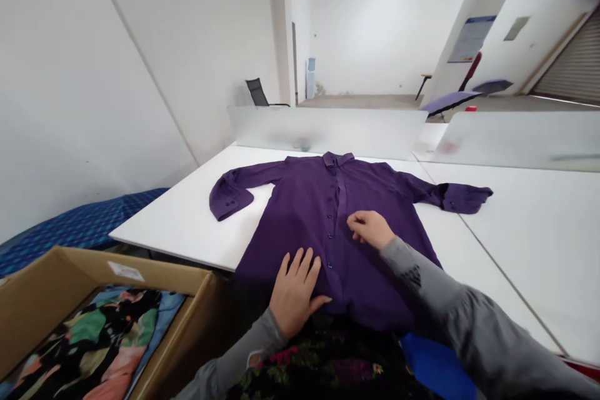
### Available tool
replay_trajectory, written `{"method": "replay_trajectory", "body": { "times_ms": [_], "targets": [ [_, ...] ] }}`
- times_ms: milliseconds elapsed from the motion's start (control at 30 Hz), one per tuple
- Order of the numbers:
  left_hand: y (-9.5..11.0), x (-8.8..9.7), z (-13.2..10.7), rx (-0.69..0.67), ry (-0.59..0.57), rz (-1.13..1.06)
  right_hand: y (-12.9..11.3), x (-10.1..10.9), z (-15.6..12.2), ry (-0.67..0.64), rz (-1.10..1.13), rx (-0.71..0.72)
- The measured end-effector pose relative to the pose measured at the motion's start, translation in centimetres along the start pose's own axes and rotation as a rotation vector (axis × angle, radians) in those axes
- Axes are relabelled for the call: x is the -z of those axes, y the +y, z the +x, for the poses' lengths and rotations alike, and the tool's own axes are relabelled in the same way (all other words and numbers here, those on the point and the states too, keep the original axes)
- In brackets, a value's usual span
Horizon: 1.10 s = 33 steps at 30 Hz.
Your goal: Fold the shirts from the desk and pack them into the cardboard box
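Note:
A purple long-sleeved button-up shirt [300, 206] lies front up with its collar away from me and its lower part at the near table edge. Dark buttons run down the middle, and the front placket gapes a little. My left hand [296, 292] rests flat on the lower front, left of the button line, fingers stretched out. Over the right front panel, close to the placket, my right hand [371, 229] has its fingers curled together. Whether cloth is pinched in them is hidden. Both sleeves spread outward, the left one bent back at the cuff.
The white table [182, 212] carries frosted dividers [328, 131] along its far side. At my left stands an open cardboard box [187, 275] with folded patterned clothes [98, 337]. Blue patterned fabric [94, 222] lies behind it. A black chair [257, 92] is beyond the table.

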<state>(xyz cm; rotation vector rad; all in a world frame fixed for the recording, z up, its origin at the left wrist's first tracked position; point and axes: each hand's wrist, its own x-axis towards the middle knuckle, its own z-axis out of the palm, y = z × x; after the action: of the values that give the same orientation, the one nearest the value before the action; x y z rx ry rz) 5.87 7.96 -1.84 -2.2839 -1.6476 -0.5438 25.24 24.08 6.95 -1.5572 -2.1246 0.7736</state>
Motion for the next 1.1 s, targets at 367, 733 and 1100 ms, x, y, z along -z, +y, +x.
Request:
{"method": "replay_trajectory", "body": {
  "times_ms": [367, 733, 1100],
  "targets": [
    [-0.9, -0.8, -0.4, -0.105, 0.117, 0.087, -2.1, -3.6, 13.8, 0.169, -0.208, -0.211],
    [-1.2, -0.2, -0.4, -0.198, 0.212, 0.038, 0.1, -2.9, 13.2, 0.266, -0.283, -0.088],
    [-1.6, 1.5, 7.6, -0.356, -0.052, -0.167, 0.9, -1.1, 16.2, 0.094, -0.217, -0.158]
  ]
}}
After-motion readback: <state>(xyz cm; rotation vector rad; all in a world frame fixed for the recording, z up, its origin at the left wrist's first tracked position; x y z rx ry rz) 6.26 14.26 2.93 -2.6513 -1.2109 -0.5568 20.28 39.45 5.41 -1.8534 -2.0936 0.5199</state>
